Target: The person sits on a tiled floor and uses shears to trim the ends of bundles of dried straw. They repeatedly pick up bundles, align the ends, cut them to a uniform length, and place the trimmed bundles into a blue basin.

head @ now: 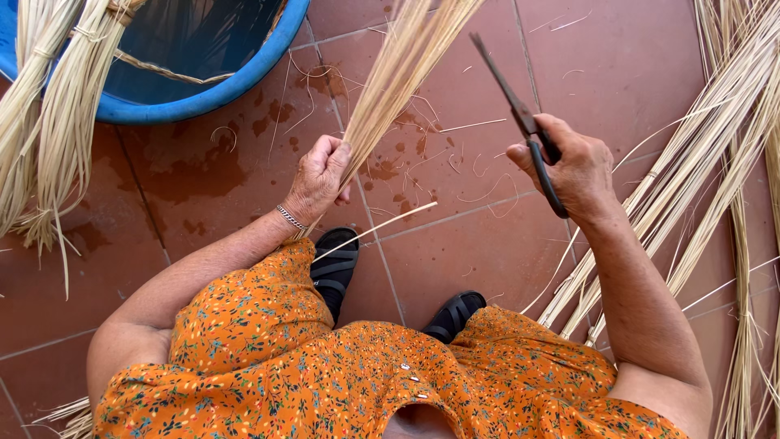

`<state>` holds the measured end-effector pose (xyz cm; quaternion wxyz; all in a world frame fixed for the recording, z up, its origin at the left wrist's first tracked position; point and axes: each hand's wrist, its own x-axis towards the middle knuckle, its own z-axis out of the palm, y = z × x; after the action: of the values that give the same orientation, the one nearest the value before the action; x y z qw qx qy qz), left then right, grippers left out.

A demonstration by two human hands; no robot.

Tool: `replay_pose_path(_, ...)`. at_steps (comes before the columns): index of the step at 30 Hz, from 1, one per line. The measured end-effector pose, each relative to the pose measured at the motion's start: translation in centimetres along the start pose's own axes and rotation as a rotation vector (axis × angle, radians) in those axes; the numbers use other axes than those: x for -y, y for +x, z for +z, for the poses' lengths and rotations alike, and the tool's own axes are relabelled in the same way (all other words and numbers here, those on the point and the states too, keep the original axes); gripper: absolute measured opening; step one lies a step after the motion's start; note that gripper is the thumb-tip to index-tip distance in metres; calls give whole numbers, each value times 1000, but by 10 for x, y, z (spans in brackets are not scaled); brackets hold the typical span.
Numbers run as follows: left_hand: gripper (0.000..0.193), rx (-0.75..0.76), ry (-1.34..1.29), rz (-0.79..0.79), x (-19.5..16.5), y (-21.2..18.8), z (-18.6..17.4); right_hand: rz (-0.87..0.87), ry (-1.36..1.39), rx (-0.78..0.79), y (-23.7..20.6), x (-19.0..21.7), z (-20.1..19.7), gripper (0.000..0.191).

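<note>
My left hand (pixel 318 177) grips a bundle of pale straw stalks (pixel 398 73) near its lower end; the stalks fan up and away toward the top of the view. A short cut end sticks out below the fist. My right hand (pixel 569 167) holds black-handled scissors (pixel 520 114), the blades pointing up and left, close to the bundle but apart from it. A silver bracelet sits on my left wrist.
A blue plastic basin (pixel 244 77) stands at top left, with tied straw bunches (pixel 57 122) leaning over it. Long loose stalks (pixel 715 154) lie along the right side. The red tile floor (pixel 211 171) is wet and strewn with trimmings. My sandalled feet (pixel 337 268) are below.
</note>
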<state>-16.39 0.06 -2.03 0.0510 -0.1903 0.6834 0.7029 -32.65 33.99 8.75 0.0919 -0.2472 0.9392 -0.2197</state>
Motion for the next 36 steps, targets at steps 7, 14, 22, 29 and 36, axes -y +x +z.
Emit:
replay_pose_path(7,27,71,27,59,0,-1,1,-250,80,-197,0,0,4,57)
replay_pose_path(14,24,52,31,28,9,0,1,-171,-380,77,10,29,14,57)
replay_pose_path(22,26,27,30,139,20,11,-2,-134,-232,144,8,41,2,53)
replay_pose_path(29,28,44,-114,-113,11,43,-27,-118,-96,60,22,29,9,51)
replay_pose_path(36,31,-93,71,-49,2,61,-59,-221,51,19,25,12,31,51)
